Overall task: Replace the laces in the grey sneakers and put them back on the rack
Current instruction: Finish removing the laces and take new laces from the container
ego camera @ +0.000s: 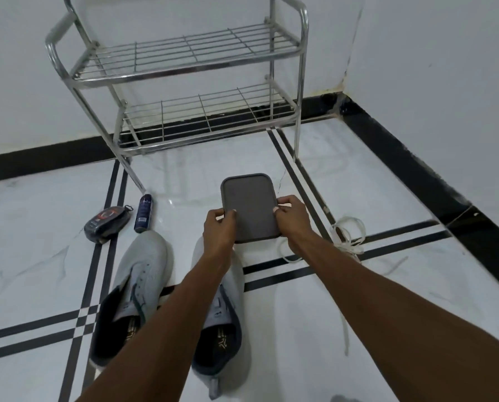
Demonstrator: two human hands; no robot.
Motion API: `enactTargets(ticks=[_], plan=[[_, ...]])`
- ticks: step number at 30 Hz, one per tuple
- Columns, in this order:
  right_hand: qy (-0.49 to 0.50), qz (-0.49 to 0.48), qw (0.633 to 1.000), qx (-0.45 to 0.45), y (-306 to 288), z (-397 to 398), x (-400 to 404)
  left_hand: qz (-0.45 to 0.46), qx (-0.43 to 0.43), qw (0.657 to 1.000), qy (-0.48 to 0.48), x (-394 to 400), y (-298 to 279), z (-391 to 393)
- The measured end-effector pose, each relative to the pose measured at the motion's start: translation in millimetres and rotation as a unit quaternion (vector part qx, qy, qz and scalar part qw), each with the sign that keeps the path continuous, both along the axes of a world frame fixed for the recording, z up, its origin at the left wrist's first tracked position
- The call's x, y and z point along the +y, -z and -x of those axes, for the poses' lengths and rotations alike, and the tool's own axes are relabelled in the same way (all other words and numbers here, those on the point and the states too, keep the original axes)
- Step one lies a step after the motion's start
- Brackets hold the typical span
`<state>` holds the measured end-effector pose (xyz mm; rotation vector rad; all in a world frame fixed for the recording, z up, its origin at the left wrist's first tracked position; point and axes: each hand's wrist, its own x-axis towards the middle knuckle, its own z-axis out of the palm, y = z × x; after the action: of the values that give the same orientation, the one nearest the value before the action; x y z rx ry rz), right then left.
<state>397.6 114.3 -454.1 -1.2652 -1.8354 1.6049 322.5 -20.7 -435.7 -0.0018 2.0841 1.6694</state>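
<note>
While both hands hold the lidded grey box (250, 207) on the floor, left hand (217, 224) and right hand (293, 217) pinching its near corners, the two grey sneakers (139, 274) stand laceless beneath the forearms. White laces (348, 236): loose heap, right. Rack (184, 68): beyond. Advice: lift the lid evenly, steadying the base.

A dark grey rectangular container (249, 207) with rounded corners sits on the glossy white marble floor (387, 198), which is crossed by paired black stripes. Off to the left a dark blue spray can (144, 213) lies beside a black shoe brush (106, 224), near each other
</note>
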Motion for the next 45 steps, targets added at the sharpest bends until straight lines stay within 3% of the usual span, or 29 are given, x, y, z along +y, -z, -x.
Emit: enactTargets(ticks=[13, 17, 24, 36, 45], plan=[[-0.01, -0.034, 0.997, -0.07, -4, 18, 3, 0.039, -0.05, 0.998, 0.005, 6, -5, 28], [-0.001, -0.046, 0.997, -0.07, -7, 16, 6, 0.016, -0.113, 0.993, -0.032, 9, -13, 33], [0.004, -0.062, 0.993, -0.104, -8, 22, 11, 0.02, -0.175, 0.984, -0.014, 12, -30, 34], [0.024, -0.097, 0.985, -0.139, -8, 25, 7, 0.088, -0.204, 0.974, 0.049, 31, -44, 23], [0.034, -0.1, 0.987, -0.123, -16, 24, 6, 0.055, -0.208, 0.976, 0.024, 25, -28, 20]])
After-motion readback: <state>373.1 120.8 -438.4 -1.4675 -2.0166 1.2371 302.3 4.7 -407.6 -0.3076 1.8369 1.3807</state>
